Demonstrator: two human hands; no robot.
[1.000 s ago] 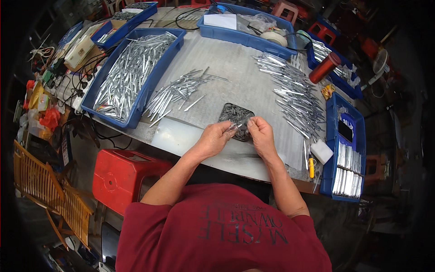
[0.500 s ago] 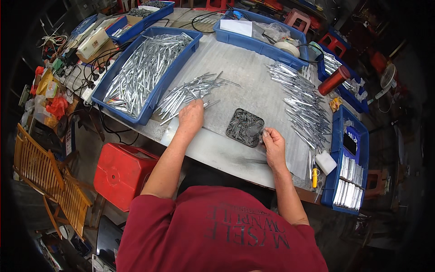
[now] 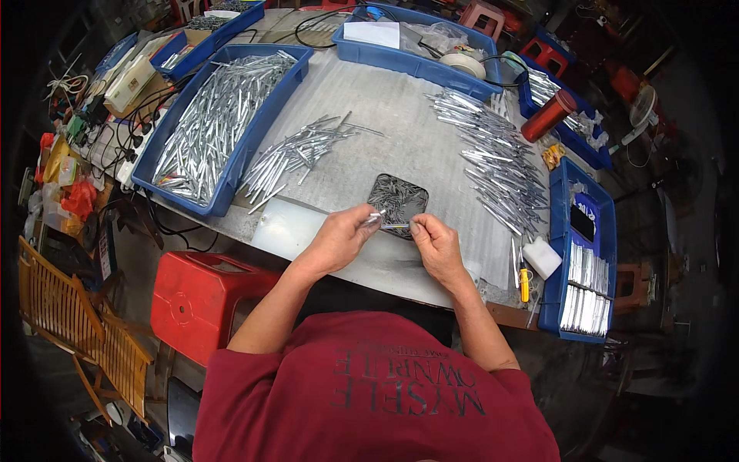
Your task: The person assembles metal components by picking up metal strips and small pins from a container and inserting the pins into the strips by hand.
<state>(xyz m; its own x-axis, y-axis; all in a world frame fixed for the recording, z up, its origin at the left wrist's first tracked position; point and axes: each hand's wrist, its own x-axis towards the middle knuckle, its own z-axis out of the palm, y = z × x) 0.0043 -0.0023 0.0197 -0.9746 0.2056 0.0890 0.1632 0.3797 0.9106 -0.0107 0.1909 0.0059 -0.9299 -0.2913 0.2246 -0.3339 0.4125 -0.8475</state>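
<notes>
My left hand (image 3: 339, 240) is closed on slim silvery metal rods (image 3: 372, 219), held over the near left corner of a small dark square tray. This tray (image 3: 424, 202) contains many short dark metal pins (image 3: 399, 199). My right hand (image 3: 436, 248) pinches its fingers together at the tray's near right corner; what they grip is too small to make out. A thin pale piece spans the gap between both hands. Beyond my left hand lies a loose heap of silvery rods (image 3: 296, 152). A longer spread of similar rods (image 3: 493, 165) covers the table's right side.
A blue bin (image 3: 231, 202) full of rods stands left. Another blue bin (image 3: 419, 65) is at the back. The right edge has a blue bin with stacked rods (image 3: 589, 296), a red cylinder (image 3: 548, 115), a white block (image 3: 542, 257) and a yellow-handled screwdriver (image 3: 525, 285).
My left hand has left the loose heap and come right to the tray, carrying rods. My right hand has shifted slightly left and stays beside the tray. The whole view has shifted a little.
</notes>
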